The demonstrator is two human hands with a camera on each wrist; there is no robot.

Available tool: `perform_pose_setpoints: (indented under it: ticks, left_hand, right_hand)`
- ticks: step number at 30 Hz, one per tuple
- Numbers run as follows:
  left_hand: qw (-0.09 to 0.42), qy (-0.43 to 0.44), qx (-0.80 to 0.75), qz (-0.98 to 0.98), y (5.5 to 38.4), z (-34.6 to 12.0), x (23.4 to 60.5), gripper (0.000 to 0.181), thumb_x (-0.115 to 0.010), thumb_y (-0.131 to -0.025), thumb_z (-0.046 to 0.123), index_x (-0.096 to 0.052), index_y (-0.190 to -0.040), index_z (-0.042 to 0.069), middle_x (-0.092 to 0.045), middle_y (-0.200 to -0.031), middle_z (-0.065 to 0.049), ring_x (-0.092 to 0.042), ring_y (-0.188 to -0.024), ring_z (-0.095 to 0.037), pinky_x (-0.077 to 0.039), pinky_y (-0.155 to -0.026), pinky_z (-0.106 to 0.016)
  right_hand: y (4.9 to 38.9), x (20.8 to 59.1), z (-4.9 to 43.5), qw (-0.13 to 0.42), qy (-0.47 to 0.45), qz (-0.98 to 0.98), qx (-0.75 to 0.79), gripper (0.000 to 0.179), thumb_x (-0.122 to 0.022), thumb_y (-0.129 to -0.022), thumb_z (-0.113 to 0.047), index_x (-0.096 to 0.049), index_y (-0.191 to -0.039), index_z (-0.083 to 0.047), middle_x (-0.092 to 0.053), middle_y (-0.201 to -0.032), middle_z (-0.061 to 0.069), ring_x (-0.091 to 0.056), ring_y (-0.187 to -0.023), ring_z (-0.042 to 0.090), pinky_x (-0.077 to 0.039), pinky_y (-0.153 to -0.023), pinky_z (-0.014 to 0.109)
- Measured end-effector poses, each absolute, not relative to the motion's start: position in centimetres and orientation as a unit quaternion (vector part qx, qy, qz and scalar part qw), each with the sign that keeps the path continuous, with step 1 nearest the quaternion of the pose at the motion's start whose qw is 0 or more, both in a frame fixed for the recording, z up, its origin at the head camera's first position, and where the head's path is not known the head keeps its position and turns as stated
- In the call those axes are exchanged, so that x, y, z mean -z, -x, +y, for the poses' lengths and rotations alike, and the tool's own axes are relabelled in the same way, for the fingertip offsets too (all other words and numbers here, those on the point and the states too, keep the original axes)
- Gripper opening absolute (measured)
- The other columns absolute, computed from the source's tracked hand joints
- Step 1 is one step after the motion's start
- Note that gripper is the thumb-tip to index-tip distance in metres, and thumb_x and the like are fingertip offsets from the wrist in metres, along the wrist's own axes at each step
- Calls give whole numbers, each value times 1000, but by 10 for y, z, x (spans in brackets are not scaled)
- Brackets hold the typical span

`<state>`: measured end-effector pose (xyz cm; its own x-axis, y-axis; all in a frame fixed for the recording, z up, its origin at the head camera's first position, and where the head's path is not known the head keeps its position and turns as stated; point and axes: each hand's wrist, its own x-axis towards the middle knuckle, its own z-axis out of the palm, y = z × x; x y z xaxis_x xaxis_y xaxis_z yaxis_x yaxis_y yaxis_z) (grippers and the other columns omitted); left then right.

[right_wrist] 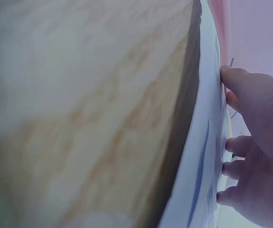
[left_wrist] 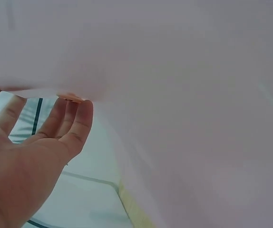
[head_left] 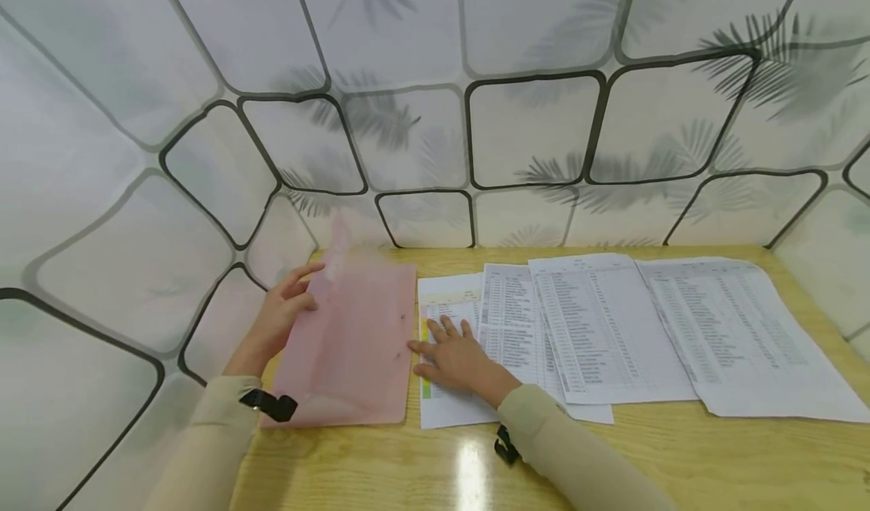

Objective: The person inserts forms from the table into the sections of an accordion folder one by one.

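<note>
Over on the left, a pale left sleeve (head_left: 217, 428) is running up from the bottom edge, a black strap (head_left: 268, 404) crossing its cuff. Left of centre, the left hand (head_left: 284, 311) is pinching the translucent pink cover (head_left: 333, 269), that grip closed on the film with its fingers bent. In the left wrist view, the film is filling most of the frame, fingertips meeting its edge at left.

Moving right, the pink folder (head_left: 367, 337) is lying on the worktop (head_left: 381, 469), left of centre in the frame, its cover rising towards the patterned wall (head_left: 537, 133). Two small dark marks are showing near the folder's right edge.

Now the middle: a sheet with a yellow-and-green strip (head_left: 445, 414) is lying just beside the folder. The right hand (head_left: 457, 356) is resting across it, fingers spread; this grip is open, clutching nothing. The right wrist view is showing those fingertips against the paper at right. Below, the right sleeve (head_left: 578, 450) is slanting in from the lower edge.

Further right, a printed list (head_left: 510, 307) is tucking under a second list (head_left: 605, 330), right of centre. At far right, a third list (head_left: 741, 337) is stretching to the frame's edge.
</note>
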<state>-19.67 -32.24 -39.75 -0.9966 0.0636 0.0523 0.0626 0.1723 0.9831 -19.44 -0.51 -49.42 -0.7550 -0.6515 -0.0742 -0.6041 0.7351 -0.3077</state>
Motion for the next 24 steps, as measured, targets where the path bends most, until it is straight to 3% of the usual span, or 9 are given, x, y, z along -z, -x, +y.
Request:
perform_pose_setpoints:
  ticks: [11,17,22,24]
  left_hand:
    - [8,-43,-675,736,197,-320,403,63,-51,-90,-13,-62,-144,18,-73,-113,7,-66,-98,-9,-55,-81,-25]
    - [0,-28,-652,758,196,-317,404,62,-52,-89,-10,-63,-143,19,-72,-112,7,-65,-98,-8,-54,-81,-23]
    - [8,-27,-650,759,199,-316,404,63,-52,-90,-9,-61,-147,18,-71,-114,9,-65,-99,-8,-54,-82,-24]
    - [8,-28,-650,759,200,-317,404,63,-52,-91,-9,-60,-147,19,-71,-114,10,-65,-99,-7,-55,-82,-24]
  right_hand:
    - [194,491,-10,100,328,930,131,57,-52,-106,-54,-48,-159,-33,-31,-172,16,-24,-159,46,-23,-123,69]
    - [194,481,-12,82,336,927,146,60,-57,-105,-50,-46,-160,-30,-34,-169,21,-31,-156,46,-29,-122,68]
    - [201,473,7,61,324,918,221,57,-55,-107,-44,-49,-158,-18,-48,-162,18,-46,-149,40,-39,-120,58]
    - [205,468,20,50,312,913,257,54,-56,-108,-41,-55,-154,-14,-63,-148,16,-59,-139,36,-47,-113,53]
